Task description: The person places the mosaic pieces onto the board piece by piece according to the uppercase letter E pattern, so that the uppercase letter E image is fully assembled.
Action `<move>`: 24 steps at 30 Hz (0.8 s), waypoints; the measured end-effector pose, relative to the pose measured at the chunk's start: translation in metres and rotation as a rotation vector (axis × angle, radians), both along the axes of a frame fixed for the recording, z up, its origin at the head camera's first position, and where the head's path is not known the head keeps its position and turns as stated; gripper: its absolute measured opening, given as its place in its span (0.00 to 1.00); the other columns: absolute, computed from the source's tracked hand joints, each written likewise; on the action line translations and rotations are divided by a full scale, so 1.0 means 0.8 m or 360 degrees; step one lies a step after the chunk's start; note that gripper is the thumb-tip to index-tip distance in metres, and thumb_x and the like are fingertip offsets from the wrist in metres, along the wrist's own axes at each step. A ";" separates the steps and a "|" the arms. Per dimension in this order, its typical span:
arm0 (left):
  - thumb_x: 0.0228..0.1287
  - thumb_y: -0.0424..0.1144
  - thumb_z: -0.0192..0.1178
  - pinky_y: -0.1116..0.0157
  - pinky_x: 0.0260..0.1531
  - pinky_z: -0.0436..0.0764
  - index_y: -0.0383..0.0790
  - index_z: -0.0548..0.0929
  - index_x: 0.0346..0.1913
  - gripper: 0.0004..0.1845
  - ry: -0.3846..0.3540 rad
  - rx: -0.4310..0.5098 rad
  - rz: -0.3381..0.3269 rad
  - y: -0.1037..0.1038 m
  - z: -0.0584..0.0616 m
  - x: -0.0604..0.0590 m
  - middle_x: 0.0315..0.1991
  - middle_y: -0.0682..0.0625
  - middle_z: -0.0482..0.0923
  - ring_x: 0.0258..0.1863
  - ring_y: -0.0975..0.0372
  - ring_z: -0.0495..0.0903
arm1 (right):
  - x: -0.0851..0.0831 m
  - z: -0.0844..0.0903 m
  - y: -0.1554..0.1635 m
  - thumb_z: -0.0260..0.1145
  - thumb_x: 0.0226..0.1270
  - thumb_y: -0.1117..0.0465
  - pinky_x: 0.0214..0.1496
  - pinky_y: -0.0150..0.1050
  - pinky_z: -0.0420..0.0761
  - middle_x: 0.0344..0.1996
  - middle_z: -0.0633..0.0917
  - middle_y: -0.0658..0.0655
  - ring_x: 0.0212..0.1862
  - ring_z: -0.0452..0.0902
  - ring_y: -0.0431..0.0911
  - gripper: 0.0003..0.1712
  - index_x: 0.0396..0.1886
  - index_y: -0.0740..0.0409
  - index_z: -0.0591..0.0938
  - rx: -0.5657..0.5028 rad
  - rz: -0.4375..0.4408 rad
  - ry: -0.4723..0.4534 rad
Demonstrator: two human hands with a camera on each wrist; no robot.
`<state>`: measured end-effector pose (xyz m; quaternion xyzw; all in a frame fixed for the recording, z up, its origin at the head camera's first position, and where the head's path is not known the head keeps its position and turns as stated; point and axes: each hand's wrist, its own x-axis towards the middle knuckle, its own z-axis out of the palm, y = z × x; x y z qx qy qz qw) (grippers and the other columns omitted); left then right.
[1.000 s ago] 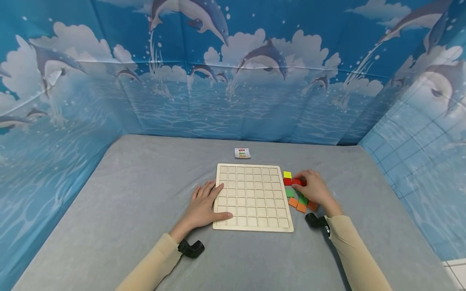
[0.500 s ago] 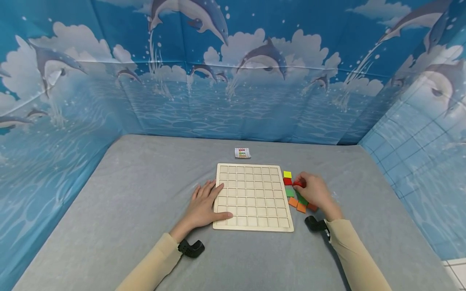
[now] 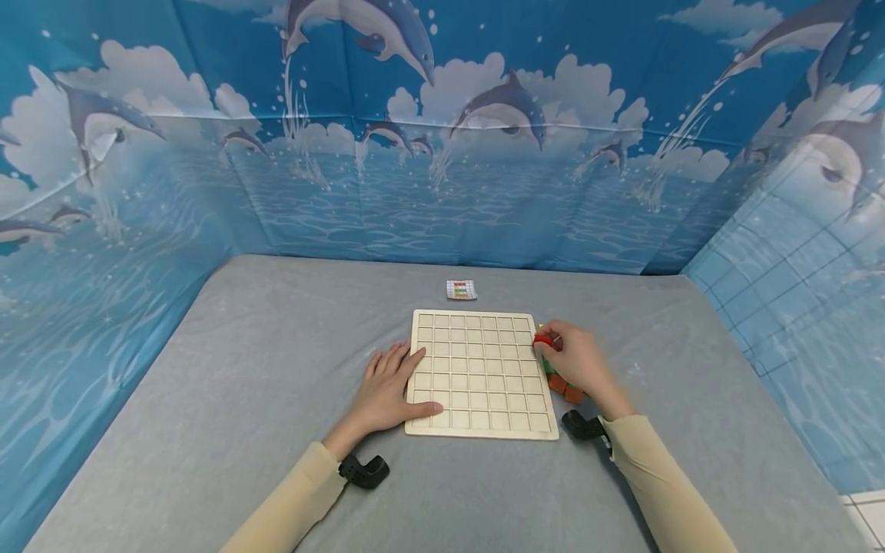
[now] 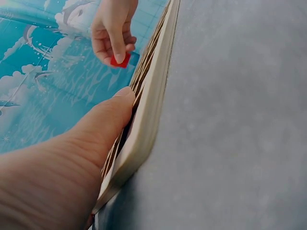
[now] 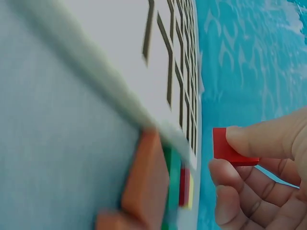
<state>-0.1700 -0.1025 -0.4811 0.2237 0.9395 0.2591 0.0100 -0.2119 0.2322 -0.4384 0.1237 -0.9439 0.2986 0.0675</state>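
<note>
Your L hand (image 3: 386, 393) rests on the L edge of the gridded wooden board (image 3: 477, 376), fingers spread, thumb on top. Your R hand (image 3: 579, 357), well apart from it, pinches a red tile (image 5: 222, 145) btwn thumb & fingers, held up near the board's R edge. The board lies btwn your hands. Below your R hand, partly hidden: orange tiles (image 5: 149, 182), sth. green (image 5: 173, 179), a 2nd red tile (image 5: 182, 187) & a yellow tile (image 5: 190, 192). Ahead of both hands, past the board: a small card (image 3: 461, 289) w/ a coloured grid.
</note>
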 end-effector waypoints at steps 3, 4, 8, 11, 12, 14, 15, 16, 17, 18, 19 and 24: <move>0.52 0.69 0.60 0.48 0.66 0.37 0.45 0.56 0.74 0.51 0.0009 0.0030 -0.0009 0.000 0.002 0.001 0.74 0.43 0.46 0.73 0.52 0.40 | -0.003 -0.001 -0.014 0.66 0.64 0.66 0.26 0.40 0.73 0.31 0.82 0.54 0.26 0.73 0.45 0.06 0.40 0.60 0.82 -0.0051 0.0052 -0.0020; 0.53 0.68 0.60 0.48 0.66 0.37 0.45 0.56 0.74 0.51 0.0011 0.0029 -0.0011 0.001 0.002 0.001 0.74 0.43 0.46 0.73 0.52 0.41 | -0.004 -0.001 -0.019 0.66 0.64 0.66 0.26 0.40 0.73 0.31 0.82 0.54 0.26 0.73 0.45 0.06 0.40 0.60 0.82 -0.0075 0.0071 -0.0034; 0.53 0.67 0.61 0.46 0.66 0.38 0.43 0.58 0.74 0.51 0.0033 0.0048 -0.0010 0.001 0.003 0.002 0.73 0.42 0.48 0.72 0.50 0.42 | -0.011 0.001 -0.040 0.64 0.65 0.68 0.27 0.40 0.73 0.33 0.82 0.55 0.27 0.74 0.44 0.07 0.42 0.60 0.83 -0.0130 0.0139 -0.0060; 0.53 0.68 0.60 0.47 0.66 0.38 0.44 0.57 0.74 0.51 0.0022 0.0034 0.0001 0.001 0.004 0.001 0.74 0.42 0.47 0.72 0.51 0.42 | -0.017 0.003 -0.057 0.64 0.64 0.69 0.30 0.40 0.74 0.34 0.83 0.55 0.28 0.75 0.44 0.09 0.43 0.61 0.84 -0.0131 0.0199 -0.0066; 0.53 0.69 0.59 0.48 0.66 0.37 0.45 0.56 0.74 0.51 0.0014 0.0029 0.0003 0.002 0.004 0.001 0.74 0.43 0.47 0.73 0.52 0.41 | -0.020 0.004 -0.063 0.63 0.64 0.69 0.30 0.40 0.74 0.35 0.83 0.55 0.28 0.75 0.44 0.10 0.44 0.62 0.84 -0.0131 0.0214 -0.0072; 0.53 0.70 0.58 0.48 0.66 0.37 0.45 0.56 0.74 0.51 0.0006 0.0012 0.0006 0.002 0.003 0.001 0.74 0.43 0.46 0.73 0.52 0.41 | -0.024 0.004 -0.073 0.63 0.64 0.70 0.31 0.40 0.74 0.34 0.83 0.55 0.27 0.74 0.44 0.11 0.45 0.61 0.84 -0.0137 0.0235 -0.0099; 0.53 0.70 0.58 0.49 0.66 0.37 0.46 0.56 0.74 0.51 0.0000 0.0004 0.0009 0.002 0.003 0.000 0.74 0.44 0.45 0.73 0.53 0.40 | -0.026 0.004 -0.078 0.63 0.64 0.70 0.30 0.40 0.73 0.32 0.83 0.54 0.27 0.73 0.44 0.11 0.45 0.61 0.84 -0.0135 0.0239 -0.0112; 0.52 0.70 0.58 0.48 0.66 0.37 0.46 0.56 0.74 0.51 0.0004 0.0005 0.0011 0.002 0.002 0.000 0.74 0.43 0.46 0.73 0.52 0.41 | -0.028 0.004 -0.083 0.63 0.64 0.70 0.31 0.40 0.73 0.32 0.83 0.54 0.27 0.73 0.44 0.11 0.45 0.60 0.84 -0.0138 0.0249 -0.0120; 0.52 0.70 0.58 0.48 0.66 0.37 0.46 0.56 0.74 0.51 0.0005 0.0001 0.0014 0.002 0.002 0.000 0.74 0.43 0.46 0.73 0.52 0.41 | -0.030 0.003 -0.087 0.63 0.63 0.70 0.32 0.40 0.73 0.32 0.83 0.53 0.27 0.73 0.44 0.11 0.44 0.60 0.84 -0.0143 0.0254 -0.0128; 0.52 0.70 0.58 0.48 0.66 0.37 0.46 0.56 0.74 0.51 0.0005 0.0000 0.0016 0.002 0.001 0.001 0.74 0.43 0.46 0.73 0.52 0.41 | -0.032 0.003 -0.092 0.63 0.63 0.70 0.33 0.40 0.74 0.31 0.83 0.52 0.28 0.74 0.44 0.10 0.43 0.60 0.84 -0.0151 0.0258 -0.0134; 0.52 0.70 0.58 0.48 0.66 0.36 0.46 0.56 0.74 0.51 0.0006 -0.0002 0.0019 0.002 0.001 0.001 0.74 0.43 0.46 0.73 0.52 0.41 | -0.034 0.002 -0.096 0.63 0.63 0.70 0.34 0.40 0.75 0.31 0.83 0.52 0.29 0.74 0.44 0.09 0.42 0.59 0.84 -0.0162 0.0257 -0.0141; 0.52 0.71 0.58 0.49 0.66 0.36 0.46 0.56 0.74 0.52 0.0007 0.0007 0.0018 0.001 0.000 0.000 0.74 0.43 0.46 0.73 0.52 0.40 | -0.042 0.000 -0.113 0.66 0.62 0.69 0.36 0.41 0.76 0.30 0.81 0.53 0.32 0.76 0.45 0.05 0.37 0.60 0.82 -0.0251 0.0253 -0.0199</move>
